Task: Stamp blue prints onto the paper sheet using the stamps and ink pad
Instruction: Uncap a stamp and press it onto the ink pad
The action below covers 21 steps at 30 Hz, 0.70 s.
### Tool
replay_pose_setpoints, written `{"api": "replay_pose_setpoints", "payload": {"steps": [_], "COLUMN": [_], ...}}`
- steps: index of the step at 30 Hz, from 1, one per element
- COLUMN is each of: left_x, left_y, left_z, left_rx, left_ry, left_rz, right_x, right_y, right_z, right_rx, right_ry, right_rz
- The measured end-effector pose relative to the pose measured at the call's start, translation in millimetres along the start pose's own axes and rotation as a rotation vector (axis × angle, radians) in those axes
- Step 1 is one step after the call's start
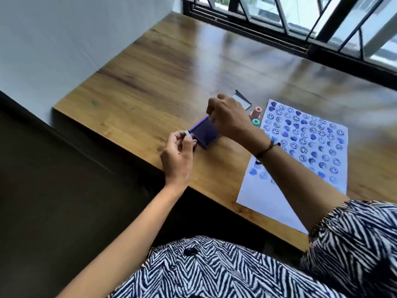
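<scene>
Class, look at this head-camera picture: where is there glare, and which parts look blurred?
Head view: window light glares in pale streaks across the table; the right hand over the ink pad is slightly smeared; prints at the near end of the paper look soft.

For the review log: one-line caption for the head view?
Right hand over the ink pad, left hand steadying it beside the stamped paper sheet.

A home room, it seems: a glossy brown wooden surface [163, 67] beside a black-framed barred window [300, 22] and a plain white wall [64, 39].
</scene>
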State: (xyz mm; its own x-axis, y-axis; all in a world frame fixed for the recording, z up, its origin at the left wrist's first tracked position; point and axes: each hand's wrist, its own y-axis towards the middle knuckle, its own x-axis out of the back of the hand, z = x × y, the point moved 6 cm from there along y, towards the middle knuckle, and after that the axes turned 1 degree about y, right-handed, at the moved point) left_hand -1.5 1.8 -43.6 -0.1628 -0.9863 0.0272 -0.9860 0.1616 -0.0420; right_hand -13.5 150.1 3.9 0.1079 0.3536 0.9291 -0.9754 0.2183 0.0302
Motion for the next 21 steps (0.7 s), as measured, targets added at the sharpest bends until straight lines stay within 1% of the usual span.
{"api": "replay_pose_setpoints", "payload": {"steps": [3, 7, 10, 17, 21], "left_x": [0, 0, 0, 1, 0], "left_y": [2, 3, 2, 4, 5], "left_z": [3, 2, 4, 8, 8], "left_rx": [-0.010, -0.014, -0.013, -0.019, 0.000], "left_ry": [0.008, -0.001, 0.008, 0.018, 0.000], "left_rz": [0.006, 0.005, 0.008, 0.006, 0.017], "right_x": [2, 4, -2, 1, -10], "right_y": [2, 1, -3, -10, -15], "right_z": [1, 0, 2, 7, 17], "right_rx": [-0.006, -0.031, -0.029, -0.043, -0.036], "right_ry": [0.019, 0.005, -0.045, -0.012, -0.007], "right_rz": [0.022, -0.036, 0.006, -0.050, -0.017]}}
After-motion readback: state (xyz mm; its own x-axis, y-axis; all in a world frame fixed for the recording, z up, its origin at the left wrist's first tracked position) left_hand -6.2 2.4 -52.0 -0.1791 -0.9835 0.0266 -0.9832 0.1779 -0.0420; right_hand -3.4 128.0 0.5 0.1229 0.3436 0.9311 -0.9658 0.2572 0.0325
